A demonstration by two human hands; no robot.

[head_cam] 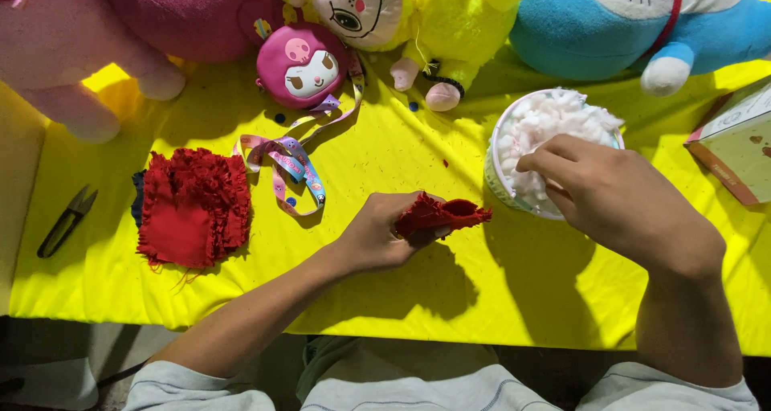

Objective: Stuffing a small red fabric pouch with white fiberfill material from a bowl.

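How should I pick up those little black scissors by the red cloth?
Take the black snips around the joined lower end, coming straight down from above. They lie flat on the yellow cloth with the two points splayed toward the upper right, so the closed end nearest the table edge is the safer part to pinch.

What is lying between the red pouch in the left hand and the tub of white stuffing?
Nothing visible. Only bare yellow cloth separates the red pouch in the left hand from the tub; the right hand already touches the stuffing.

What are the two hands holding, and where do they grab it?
Left hand pinches a small red fabric piece at its end. Right hand grabs white stuffing.
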